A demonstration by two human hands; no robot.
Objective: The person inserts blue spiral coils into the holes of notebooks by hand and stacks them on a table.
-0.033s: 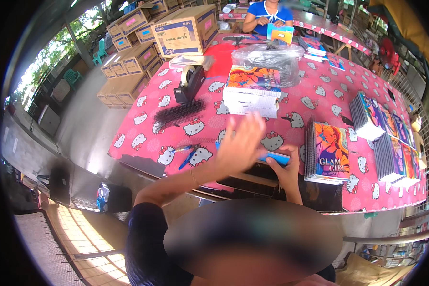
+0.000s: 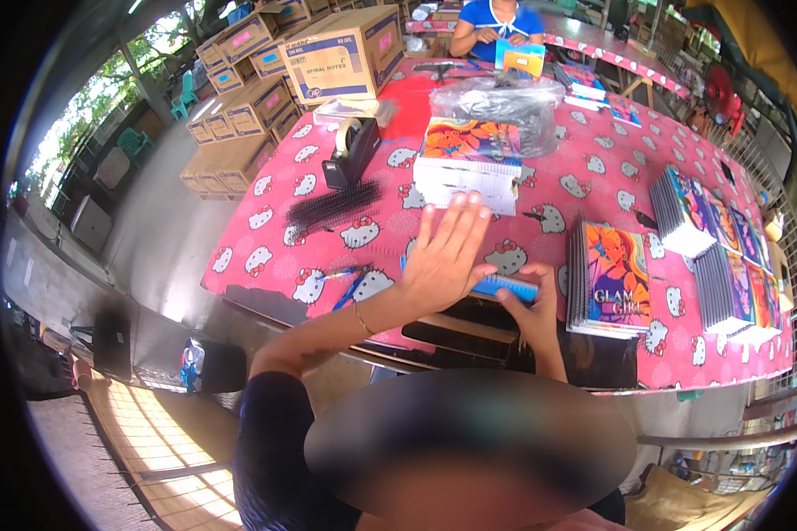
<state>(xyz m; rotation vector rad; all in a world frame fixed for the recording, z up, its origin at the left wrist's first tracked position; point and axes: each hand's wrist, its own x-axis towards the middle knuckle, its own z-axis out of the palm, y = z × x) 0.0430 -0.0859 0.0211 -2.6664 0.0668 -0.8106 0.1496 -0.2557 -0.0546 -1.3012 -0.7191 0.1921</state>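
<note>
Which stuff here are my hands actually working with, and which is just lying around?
In hand:
left hand, flat and open above the table
right hand on the blue strip
dark machine under it

Lying about:
tape dispenser
black binding combs
notebook stacks
cardboard box
pens

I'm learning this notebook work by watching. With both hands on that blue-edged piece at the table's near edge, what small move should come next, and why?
Probably press the left hand flat and steady while the right hand eases the blue-edged piece along. The left palm lies spread over it, and the right hand's fingers pinch its near end above the dark machine, so it looks only partly seated.
</note>
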